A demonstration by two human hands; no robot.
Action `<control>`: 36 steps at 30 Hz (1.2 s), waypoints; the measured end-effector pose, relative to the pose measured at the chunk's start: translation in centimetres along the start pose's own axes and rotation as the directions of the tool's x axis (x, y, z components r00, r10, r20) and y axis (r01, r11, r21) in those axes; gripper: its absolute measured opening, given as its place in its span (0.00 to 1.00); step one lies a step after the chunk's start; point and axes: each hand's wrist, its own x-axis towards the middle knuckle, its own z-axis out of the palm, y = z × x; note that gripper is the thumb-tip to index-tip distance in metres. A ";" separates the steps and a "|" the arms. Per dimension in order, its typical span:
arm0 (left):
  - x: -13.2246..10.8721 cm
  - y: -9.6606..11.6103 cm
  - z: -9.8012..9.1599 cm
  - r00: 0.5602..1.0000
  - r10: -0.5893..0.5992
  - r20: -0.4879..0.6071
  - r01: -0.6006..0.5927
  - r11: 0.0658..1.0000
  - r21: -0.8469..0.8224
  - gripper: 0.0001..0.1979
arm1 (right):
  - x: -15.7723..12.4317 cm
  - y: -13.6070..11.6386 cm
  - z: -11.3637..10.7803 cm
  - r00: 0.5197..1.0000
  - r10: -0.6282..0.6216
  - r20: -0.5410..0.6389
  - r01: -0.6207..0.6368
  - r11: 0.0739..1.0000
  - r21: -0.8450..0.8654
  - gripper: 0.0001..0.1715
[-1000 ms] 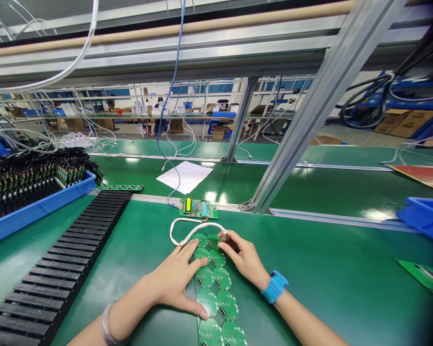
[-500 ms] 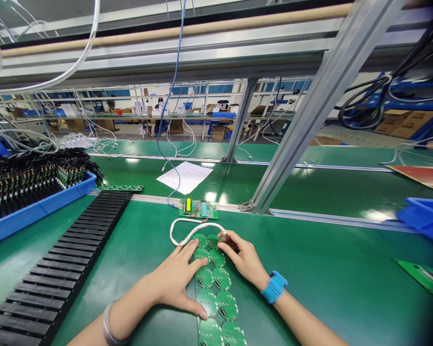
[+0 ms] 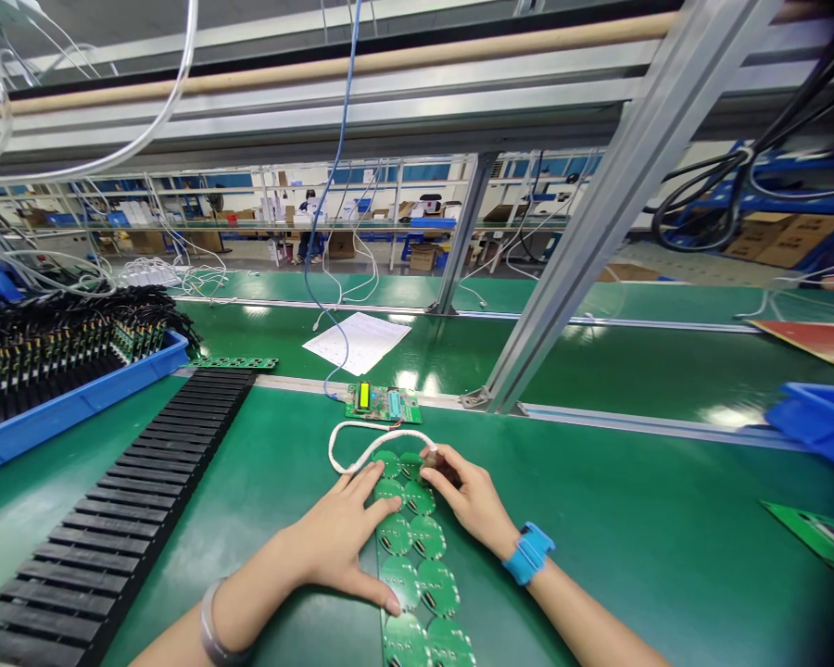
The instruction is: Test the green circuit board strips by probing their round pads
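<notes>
A panel of round green circuit boards (image 3: 427, 537) lies lengthwise on the green bench. My left hand (image 3: 340, 533) rests on its left side, fingers spread, with fingertips and thumb touching the boards. My right hand (image 3: 469, 491) pinches a small brownish probe head (image 3: 430, 459) at the panel's far right corner; its lower end is hidden by my fingers. From the probe a white sleeved cable (image 3: 382, 437) loops back to a green programmer board (image 3: 382, 403) with a lit yellow-green display (image 3: 363, 396).
At left lie a long black slotted rack (image 3: 145, 472) and a blue tray (image 3: 76, 403) of wired boards. A paper sheet (image 3: 358, 343) lies behind the programmer. A slanted metal post (image 3: 584, 232) rises at right, near a blue bin (image 3: 816, 426) and another green board (image 3: 816, 537).
Both hands and the probe keep their places on the panel. The whole view shifts very slightly.
</notes>
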 end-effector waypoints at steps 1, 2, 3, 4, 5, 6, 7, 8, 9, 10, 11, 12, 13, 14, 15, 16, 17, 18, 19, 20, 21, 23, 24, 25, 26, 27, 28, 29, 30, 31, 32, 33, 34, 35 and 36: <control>0.0 0.0 0.0 1.000 0.001 0.002 -0.001 1.000 0.000 0.60 | 0.0 0.0 0.0 1.000 -0.001 0.000 0.001 1.000 0.000 0.17; 0.0 0.0 0.1 1.000 0.002 0.003 -0.002 1.000 0.000 0.60 | 0.0 0.0 0.0 1.000 -0.001 -0.002 0.001 1.000 0.000 0.17; 0.0 0.0 0.1 1.000 0.004 0.004 -0.004 1.000 -0.001 0.60 | 0.0 0.1 0.0 1.000 -0.001 -0.001 0.001 1.000 0.000 0.17; 0.0 0.0 0.1 1.000 0.003 0.005 -0.003 1.000 -0.002 0.60 | 0.0 0.1 0.0 1.000 -0.001 -0.001 0.001 1.000 0.000 0.17; -0.1 0.0 0.1 1.000 0.002 0.006 -0.002 1.000 -0.004 0.60 | 0.0 0.1 0.0 1.000 0.000 0.001 0.000 1.000 0.000 0.17; -0.1 0.0 0.1 1.000 0.000 0.008 0.000 1.000 -0.006 0.60 | 0.0 0.1 0.0 1.000 0.001 0.004 -0.001 1.000 0.002 0.17; -0.1 0.0 0.1 1.000 -0.002 0.009 0.002 1.000 -0.007 0.60 | 0.0 0.1 0.0 1.000 0.002 0.006 -0.002 1.000 0.004 0.17; -0.1 0.0 0.1 1.000 -0.002 0.009 0.003 1.000 -0.007 0.60 | 0.0 0.1 0.0 1.000 0.002 0.007 -0.002 1.000 0.006 0.17; -0.1 0.0 0.1 1.000 -0.002 0.009 0.002 1.000 -0.005 0.60 | 0.0 0.0 0.0 1.000 0.002 0.007 -0.002 1.000 0.006 0.17; -0.1 -0.1 0.1 1.000 0.000 0.009 0.000 1.000 -0.002 0.60 | 0.0 0.0 0.0 1.000 0.003 0.006 -0.003 1.000 0.005 0.17; -0.1 -0.1 0.1 1.000 0.003 0.009 -0.003 1.000 0.000 0.60 | 0.0 0.0 0.0 1.000 0.004 0.005 -0.004 1.000 0.003 0.17; -0.1 -0.1 0.2 1.000 0.003 0.008 -0.003 1.000 0.001 0.60 | 0.0 0.0 0.0 1.000 0.004 0.003 -0.004 1.000 0.002 0.17; -0.1 -0.1 0.2 1.000 0.004 0.008 -0.004 1.000 0.002 0.60 | 0.0 0.0 0.0 1.000 0.003 0.002 -0.003 1.000 0.000 0.17; -0.1 -0.1 0.1 1.000 0.004 0.009 -0.004 1.000 0.003 0.60 | 0.0 0.0 0.0 1.000 0.002 0.001 -0.002 1.000 0.000 0.17; -0.1 -0.1 0.1 1.000 0.004 0.010 -0.004 1.000 0.004 0.60 | 0.0 0.0 0.0 1.000 0.000 0.000 0.000 1.000 0.000 0.17; -0.1 0.0 0.1 1.000 0.003 0.011 -0.003 1.000 0.006 0.60 | 0.0 0.1 0.0 1.000 -0.001 0.000 0.001 1.000 -0.002 0.17; -0.1 0.0 0.1 1.000 0.001 0.011 -0.001 1.000 0.009 0.60 | 0.0 0.1 0.0 1.000 -0.001 -0.001 0.001 1.000 -0.005 0.17; -0.1 0.0 0.1 1.000 -0.001 0.011 0.001 1.000 0.011 0.60 | 0.0 0.1 0.0 1.000 -0.002 -0.002 0.002 1.000 -0.008 0.17; -0.1 0.0 0.0 1.000 -0.005 0.011 0.004 1.000 0.011 0.60 | 0.0 0.1 0.0 1.000 -0.004 -0.003 0.004 1.000 -0.011 0.17; -0.1 0.0 0.0 1.000 -0.006 0.011 0.006 1.000 0.009 0.60 | 0.0 0.1 0.0 1.000 -0.005 -0.004 0.005 1.000 -0.014 0.16; -0.1 0.0 0.0 1.000 -0.006 0.012 0.006 1.000 0.007 0.60 | 0.0 0.1 -0.1 1.000 -0.007 -0.006 0.007 1.000 -0.015 0.16; -0.1 0.0 0.0 1.000 -0.004 0.012 0.004 1.000 0.005 0.59 | 0.0 0.1 -0.1 1.000 -0.013 -0.009 0.013 1.000 -0.018 0.16; -0.1 0.0 0.0 1.000 -0.003 0.012 0.003 1.000 0.005 0.59 | -0.1 0.1 -0.1 1.000 -0.015 -0.008 0.014 1.000 -0.018 0.16; -0.1 0.0 0.0 1.000 -0.005 0.011 0.005 1.000 0.006 0.59 | -0.1 0.1 -0.1 1.000 -0.015 -0.007 0.015 1.000 -0.018 0.16; -0.1 0.0 0.1 1.000 -0.007 0.011 0.006 1.000 0.006 0.59 | -0.1 0.1 -0.1 1.000 -0.016 -0.005 0.015 1.000 -0.017 0.16; -0.1 0.1 0.1 1.000 -0.009 0.011 0.009 1.000 0.005 0.60 | -0.1 0.1 -0.1 1.000 -0.016 -0.004 0.016 1.000 -0.019 0.16; -0.1 0.1 0.1 1.000 -0.010 0.012 0.010 1.000 0.004 0.60 | -0.1 0.1 -0.1 1.000 -0.016 -0.002 0.016 1.000 -0.021 0.16; -0.1 0.1 0.1 1.000 -0.010 0.012 0.010 1.000 0.002 0.60 | -0.1 0.1 -0.1 1.000 -0.017 -0.003 0.017 1.000 -0.024 0.16; -0.1 0.1 0.1 1.000 -0.009 0.012 0.009 1.000 0.001 0.60 | -0.1 0.1 -0.1 1.000 -0.020 -0.005 0.020 0.999 -0.028 0.15; -0.1 0.1 0.1 1.000 -0.008 0.012 0.008 1.000 0.001 0.60 | 0.0 0.0 -0.1 1.000 -0.025 -0.008 0.025 0.999 -0.031 0.15; -0.1 0.1 0.1 1.000 -0.006 0.010 0.006 1.000 0.001 0.59 | 0.0 0.0 -0.1 0.999 -0.030 -0.011 0.030 0.999 -0.035 0.15; -0.1 0.1 0.0 1.000 -0.003 0.008 0.003 1.000 0.002 0.59 | 0.0 -0.1 -0.1 0.999 -0.034 -0.013 0.033 0.999 -0.037 0.15; -0.1 0.1 0.0 1.000 0.000 0.006 0.000 1.000 0.002 0.59 | 0.0 -0.2 -0.1 0.999 -0.036 -0.015 0.035 0.999 -0.039 0.15; -0.1 0.1 -0.1 1.000 0.004 0.004 -0.004 1.000 0.002 0.59 | 0.0 -0.2 -0.1 0.999 -0.035 -0.014 0.035 0.999 -0.041 0.16; -0.1 0.2 -0.1 1.000 0.007 0.004 -0.007 1.000 0.002 0.59 | 0.0 -0.3 -0.1 0.999 -0.033 -0.013 0.033 0.999 -0.041 0.16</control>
